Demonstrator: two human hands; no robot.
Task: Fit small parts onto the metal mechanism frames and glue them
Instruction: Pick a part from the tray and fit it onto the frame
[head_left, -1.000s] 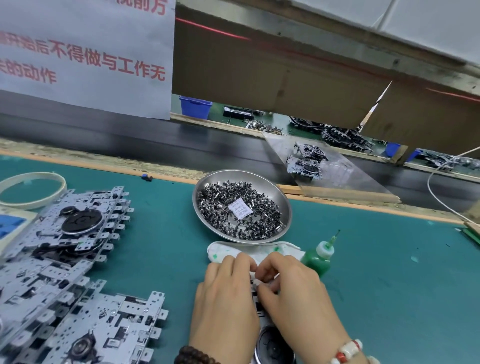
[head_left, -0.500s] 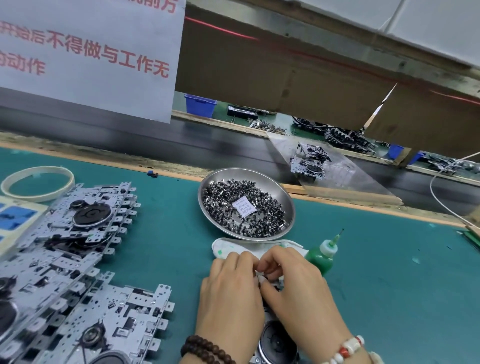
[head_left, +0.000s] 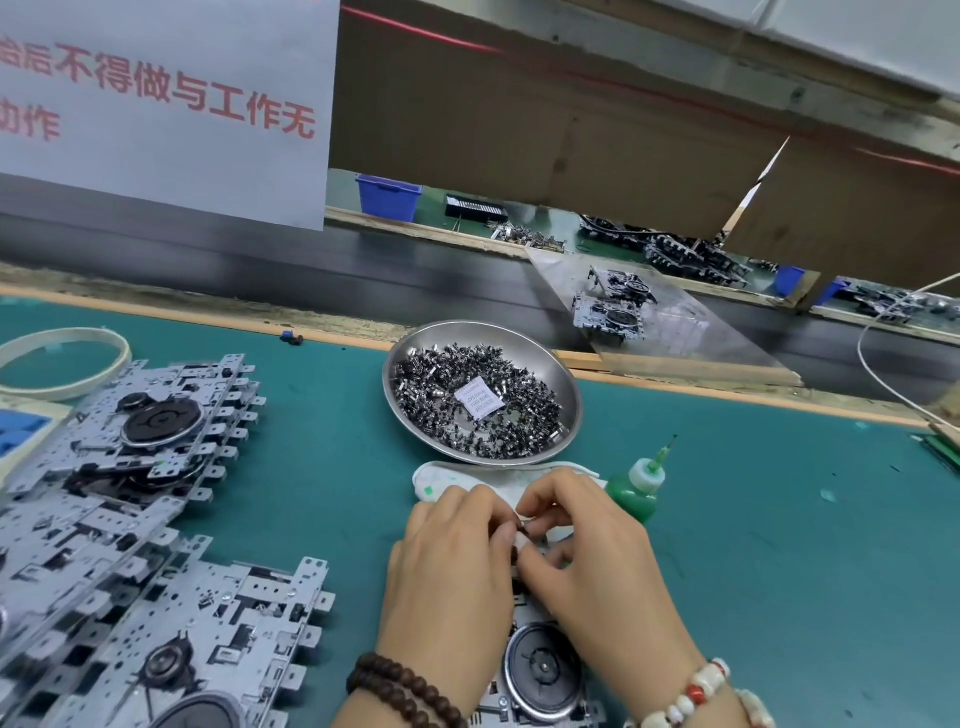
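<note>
**Frame under both hands at the bench's near edge**

Frame (head_left: 540, 670) is lying beneath the hands. Left hand (head_left: 452, 566) and right hand (head_left: 592, 561) are pinching a small part, still pressing it on as before. Beyond, glue bottle (head_left: 635, 488) is waiting untouched; parts dish (head_left: 483, 389) farther back.

Green bench (head_left: 779, 571); frame stacks (head_left: 130, 545); parts dish (head_left: 563, 384); glue bottle (head_left: 635, 491).

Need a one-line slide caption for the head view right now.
Both hands fit a small part onto a mechanism frame beside the green glue bottle.
</note>
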